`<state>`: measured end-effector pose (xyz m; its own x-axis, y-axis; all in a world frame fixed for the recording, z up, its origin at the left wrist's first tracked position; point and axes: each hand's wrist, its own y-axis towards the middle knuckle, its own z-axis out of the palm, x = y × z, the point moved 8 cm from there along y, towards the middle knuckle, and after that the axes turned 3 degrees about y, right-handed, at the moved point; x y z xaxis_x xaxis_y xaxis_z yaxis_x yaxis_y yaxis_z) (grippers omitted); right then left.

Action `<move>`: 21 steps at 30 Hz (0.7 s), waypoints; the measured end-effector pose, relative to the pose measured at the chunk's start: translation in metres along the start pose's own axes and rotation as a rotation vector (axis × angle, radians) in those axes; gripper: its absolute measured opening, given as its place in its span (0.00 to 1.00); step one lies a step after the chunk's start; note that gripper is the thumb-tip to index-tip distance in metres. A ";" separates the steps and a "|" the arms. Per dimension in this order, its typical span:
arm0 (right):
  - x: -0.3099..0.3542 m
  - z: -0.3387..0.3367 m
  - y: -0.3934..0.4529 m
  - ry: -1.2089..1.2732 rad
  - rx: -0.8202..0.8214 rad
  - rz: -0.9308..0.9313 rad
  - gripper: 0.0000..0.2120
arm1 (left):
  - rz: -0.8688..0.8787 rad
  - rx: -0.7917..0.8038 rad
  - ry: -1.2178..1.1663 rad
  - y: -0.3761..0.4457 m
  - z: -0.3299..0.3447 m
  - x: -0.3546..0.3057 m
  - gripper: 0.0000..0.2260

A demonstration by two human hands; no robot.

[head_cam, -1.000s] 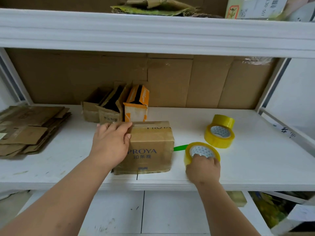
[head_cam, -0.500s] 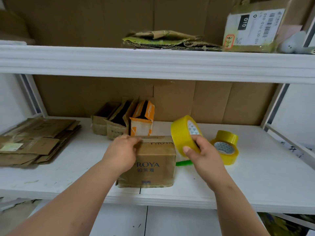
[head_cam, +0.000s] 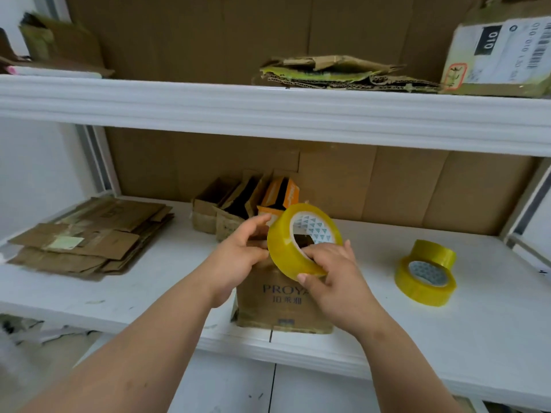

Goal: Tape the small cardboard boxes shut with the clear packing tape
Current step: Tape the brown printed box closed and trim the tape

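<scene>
Fingers: right hand (head_cam: 334, 278) curls round the tape roll (head_cam: 301, 239), fingers through its core and thumb on the outer band; left hand (head_cam: 238, 257) has loose, slightly spread fingers touching the roll's left edge, gripping nothing firmly.
Head view, task things: roll held tilted in the air just above the PROYA box (head_cam: 280, 305), which stands near the front edge of the white shelf (head_cam: 447, 338).
Progress: no strip visibly pulled free; whether the box top is taped is hidden by the hands. Open small boxes (head_cam: 235, 213) behind look untaped, so most work likely remains.
Room: spare tape rolls (head_cam: 426, 275) well right, flattened cardboard (head_cam: 89, 236) well left; upper shelf (head_cam: 268, 108) limits lifting.
</scene>
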<state>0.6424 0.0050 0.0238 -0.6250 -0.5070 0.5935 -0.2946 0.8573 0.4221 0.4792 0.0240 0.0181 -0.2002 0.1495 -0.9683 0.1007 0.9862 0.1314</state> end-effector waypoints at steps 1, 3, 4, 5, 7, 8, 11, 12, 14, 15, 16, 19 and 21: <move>0.000 0.001 0.001 -0.019 0.002 -0.006 0.12 | 0.023 0.012 -0.005 0.000 0.000 -0.002 0.27; -0.001 0.003 0.004 -0.041 -0.005 -0.016 0.12 | 0.066 0.027 0.021 0.000 0.002 -0.005 0.29; 0.000 0.003 0.005 -0.051 -0.011 -0.024 0.12 | 0.083 0.019 0.038 0.000 0.002 -0.006 0.29; 0.000 0.002 0.006 -0.064 -0.020 -0.032 0.12 | 0.093 -0.005 0.051 0.000 0.001 -0.005 0.30; 0.001 0.002 0.007 -0.083 -0.029 -0.041 0.12 | 0.096 -0.076 0.052 -0.001 -0.002 -0.003 0.30; 0.001 0.002 0.008 -0.094 -0.028 -0.046 0.13 | 0.096 -0.104 0.036 -0.001 -0.003 -0.002 0.29; 0.004 0.003 0.008 -0.145 -0.021 -0.074 0.14 | 0.089 -0.172 -0.027 0.003 -0.011 0.000 0.23; 0.004 0.004 0.009 -0.160 -0.015 -0.081 0.15 | 0.079 -0.192 -0.025 0.005 -0.015 0.000 0.21; 0.006 0.005 0.010 -0.196 0.009 -0.098 0.16 | 0.049 -0.214 -0.015 0.010 -0.022 -0.002 0.17; 0.007 0.007 0.011 -0.221 0.020 -0.113 0.16 | 0.025 -0.199 -0.018 0.012 -0.022 -0.002 0.16; 0.009 0.009 0.012 -0.250 0.029 -0.133 0.15 | -0.003 -0.170 -0.012 0.014 -0.020 -0.002 0.17; 0.014 0.013 0.016 -0.312 0.012 -0.206 0.15 | -0.086 -0.093 0.002 0.019 -0.012 0.002 0.21; 0.011 0.014 0.016 -0.313 -0.037 -0.220 0.18 | -0.096 -0.083 -0.047 0.021 -0.010 0.003 0.20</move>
<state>0.6213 0.0149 0.0276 -0.7419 -0.6220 0.2502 -0.4239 0.7243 0.5438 0.4711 0.0455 0.0194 -0.1589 0.0526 -0.9859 0.0022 0.9986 0.0530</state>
